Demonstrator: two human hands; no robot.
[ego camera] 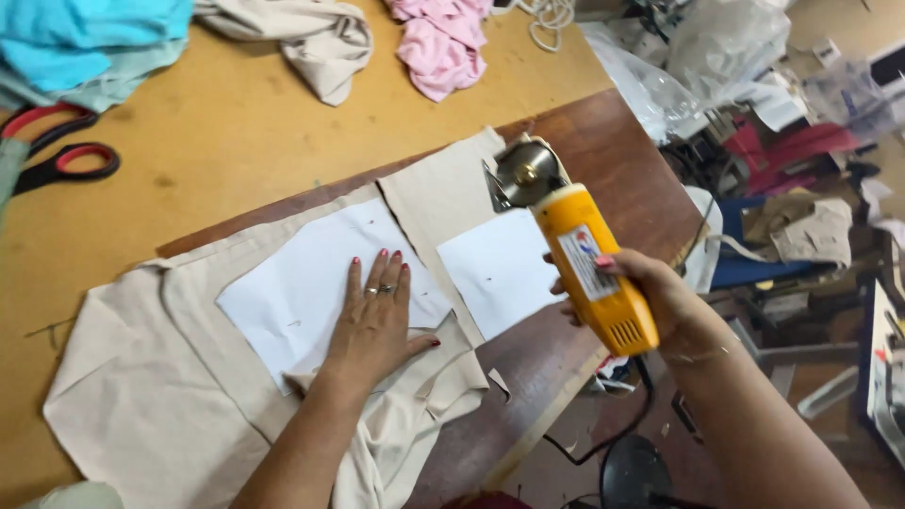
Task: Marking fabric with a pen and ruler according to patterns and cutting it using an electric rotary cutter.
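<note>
My left hand [378,320] lies flat, fingers spread, on a white paper pattern [302,283] that rests on beige fabric [151,386]. My right hand [650,292] grips the yellow handle of an electric rotary fabric cutter [575,245]. Its round blade [520,174] is lifted a little above the beige fabric, near the strip's far end. A second white paper pattern [500,269] lies on the table just left of the cutter, under the tool's body.
Red-handled scissors [57,151] lie at the far left. Turquoise cloth [85,38], a beige heap [311,38] and pink cloth [438,42] sit along the far edge. The table's right edge [566,377] drops to cluttered floor with bags and a cable [641,405].
</note>
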